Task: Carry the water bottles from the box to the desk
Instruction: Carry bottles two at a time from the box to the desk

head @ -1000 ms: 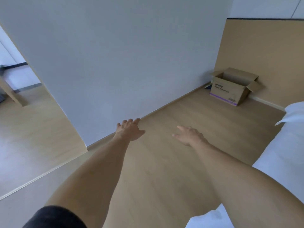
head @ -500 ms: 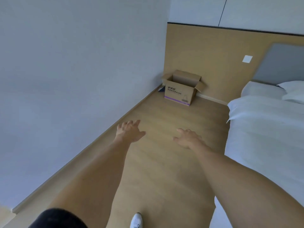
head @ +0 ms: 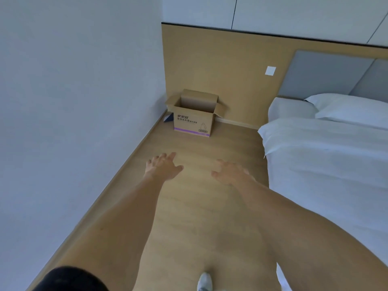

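Observation:
An open cardboard box with a purple stripe and printed text stands on the wooden floor in the far corner, against the wood-panelled wall. Its flaps are up and its inside is hidden from here, so no bottles show. My left hand and my right hand are stretched out ahead of me over the floor, palms down, fingers relaxed and spread, holding nothing. Both are well short of the box. No desk is in view.
A bed with white sheets and a pillow fills the right side. A white wall runs along the left. A small dark object lies beside the box. My white shoe shows at the bottom.
The view has swung right and moved forward along the corridor between wall and bed. The box now sits nearer and more centred. Both hands stay outstretched and empty.

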Action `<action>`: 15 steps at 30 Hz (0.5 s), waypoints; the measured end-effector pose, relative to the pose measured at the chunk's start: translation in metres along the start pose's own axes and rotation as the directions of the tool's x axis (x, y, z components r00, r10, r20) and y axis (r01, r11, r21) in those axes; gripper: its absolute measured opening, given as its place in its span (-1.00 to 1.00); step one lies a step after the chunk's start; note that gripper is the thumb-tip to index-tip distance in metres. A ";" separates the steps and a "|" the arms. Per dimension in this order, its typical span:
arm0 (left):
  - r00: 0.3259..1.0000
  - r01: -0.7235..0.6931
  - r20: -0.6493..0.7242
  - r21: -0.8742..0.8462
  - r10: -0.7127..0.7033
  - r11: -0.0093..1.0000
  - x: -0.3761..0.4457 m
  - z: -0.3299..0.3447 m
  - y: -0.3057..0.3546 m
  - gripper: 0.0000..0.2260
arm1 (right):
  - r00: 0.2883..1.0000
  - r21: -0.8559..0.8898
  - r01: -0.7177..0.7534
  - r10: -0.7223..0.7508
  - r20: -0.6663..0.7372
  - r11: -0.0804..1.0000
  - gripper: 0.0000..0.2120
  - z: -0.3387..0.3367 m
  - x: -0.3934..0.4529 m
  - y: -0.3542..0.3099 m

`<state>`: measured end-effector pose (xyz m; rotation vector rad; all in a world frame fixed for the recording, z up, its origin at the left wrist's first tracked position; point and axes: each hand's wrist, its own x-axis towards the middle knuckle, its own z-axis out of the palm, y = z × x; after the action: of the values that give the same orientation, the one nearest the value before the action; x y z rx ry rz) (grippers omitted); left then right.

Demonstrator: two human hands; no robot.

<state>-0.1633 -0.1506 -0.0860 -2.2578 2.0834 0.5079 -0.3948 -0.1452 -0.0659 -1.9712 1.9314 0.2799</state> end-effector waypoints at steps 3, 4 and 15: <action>1.000 -0.023 0.003 0.006 0.023 1.000 0.047 -0.005 0.000 -0.40 | 1.000 0.015 -0.016 0.016 -0.005 1.000 -0.40 -0.014 0.039 -0.003; 1.000 -0.028 0.001 0.011 0.028 1.000 0.063 -0.008 0.000 -0.41 | 1.000 0.022 -0.016 0.017 -0.006 1.000 -0.40 -0.018 0.054 -0.005; 0.999 0.028 -0.036 0.040 -0.026 0.999 0.295 -0.070 -0.003 -0.48 | 0.999 0.109 0.005 -0.009 0.032 0.994 -0.34 -0.098 0.284 -0.028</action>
<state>-0.1298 -0.4516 -0.0951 -2.2862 2.0569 0.4233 -0.3661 -0.4456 -0.0834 -1.8915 1.8783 0.1990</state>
